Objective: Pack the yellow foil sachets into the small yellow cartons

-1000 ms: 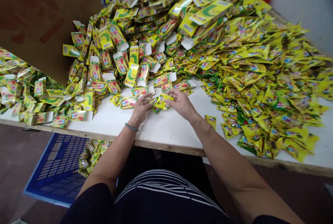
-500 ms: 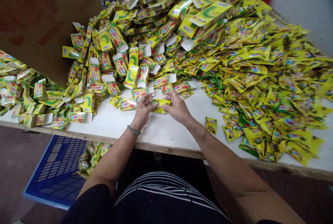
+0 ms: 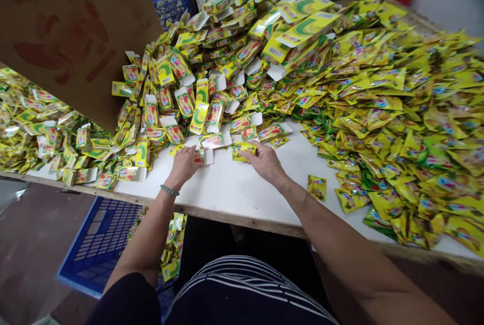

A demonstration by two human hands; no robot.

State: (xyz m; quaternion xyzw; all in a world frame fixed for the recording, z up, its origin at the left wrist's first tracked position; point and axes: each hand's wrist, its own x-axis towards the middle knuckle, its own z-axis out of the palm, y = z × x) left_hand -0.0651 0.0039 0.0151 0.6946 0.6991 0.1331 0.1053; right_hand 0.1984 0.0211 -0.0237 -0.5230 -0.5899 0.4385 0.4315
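My left hand [image 3: 184, 165], with a beaded bracelet at the wrist, closes over the left end of a small candy box [image 3: 204, 156] lying on the table. The box's white flap stands out at its right end. To the right, my right hand [image 3: 264, 164] pinches a yellow sachet [image 3: 244, 150] between thumb and fingers, just above the tabletop; whether more than one sachet is in it I cannot tell. Behind the hands lies another box with an open flap [image 3: 214, 140]. A lone yellow sachet [image 3: 316, 187] rests to the right of my right forearm.
A big heap of yellow sachets [image 3: 378, 108] covers the table's right side. Small boxes [image 3: 189, 73] are piled behind the hands. A brown carton [image 3: 75, 27] stands at left. Below the table edge [image 3: 242, 220] sits a blue crate [image 3: 94, 249] beside more packets.
My hands have moved apart: the left went from the sachet to the small box on the left, while the right keeps the sachet. The view has shifted slightly.
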